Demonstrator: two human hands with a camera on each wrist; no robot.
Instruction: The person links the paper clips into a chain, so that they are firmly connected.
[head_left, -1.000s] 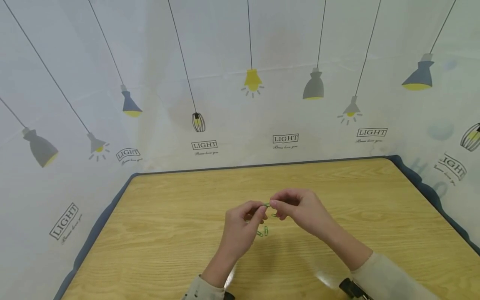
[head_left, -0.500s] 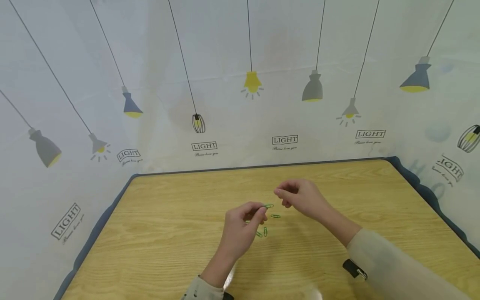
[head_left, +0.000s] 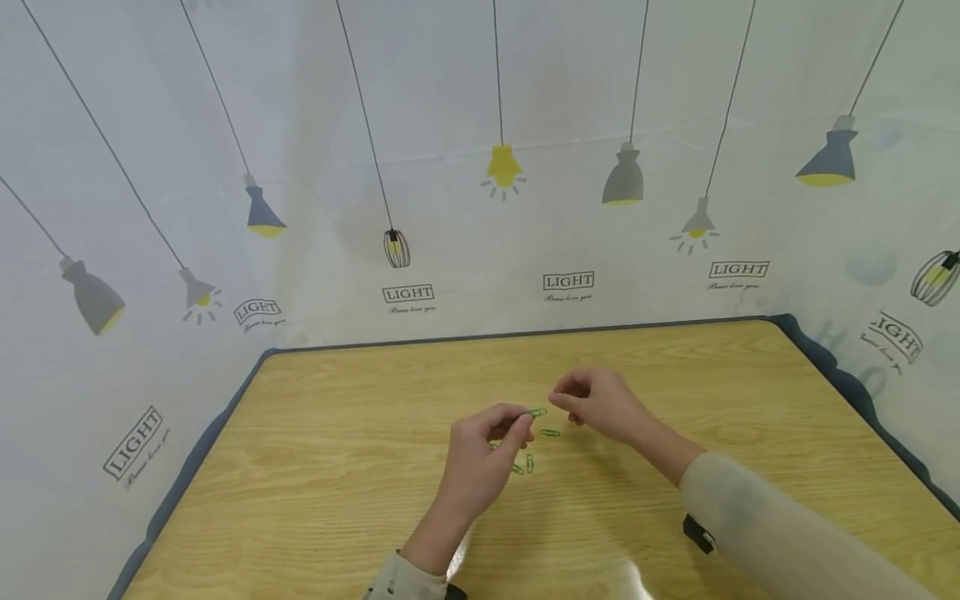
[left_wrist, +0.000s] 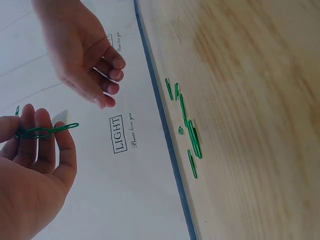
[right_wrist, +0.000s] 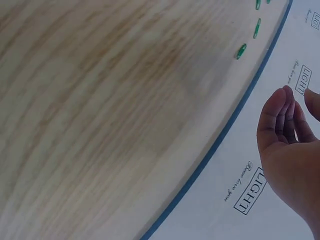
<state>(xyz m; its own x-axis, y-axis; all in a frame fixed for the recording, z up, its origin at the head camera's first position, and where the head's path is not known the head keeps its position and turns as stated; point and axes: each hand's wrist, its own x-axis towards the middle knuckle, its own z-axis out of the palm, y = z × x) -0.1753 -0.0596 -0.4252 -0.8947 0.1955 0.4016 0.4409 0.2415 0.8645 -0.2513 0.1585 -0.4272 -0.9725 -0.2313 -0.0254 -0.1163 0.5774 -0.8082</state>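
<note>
My left hand (head_left: 483,458), near the middle of the table, pinches a short chain of linked green paper clips (left_wrist: 44,132) between thumb and fingers. One clip sticks out past the fingertips toward the right hand, and part of the chain lies across the fingers in the left wrist view. My right hand (head_left: 603,404) hovers just to the right, fingers loosely bent and thumb apart from them, holding nothing. Below the hands, a loose green paper clip (head_left: 551,433) lies on the table, with another paper clip (head_left: 529,463) nearer the front.
Several more green paper clips (left_wrist: 195,140) lie scattered on the wooden table (head_left: 337,467), some partly hidden behind the left hand in the head view. A dark blue edge (head_left: 465,337) borders the tabletop. White lamp-print sheeting (head_left: 465,217) stands behind and at both sides.
My right hand has let go of the clip end at the left fingertips and drawn away up and right, then dropped slightly. The left hand keeps its grip in place.
</note>
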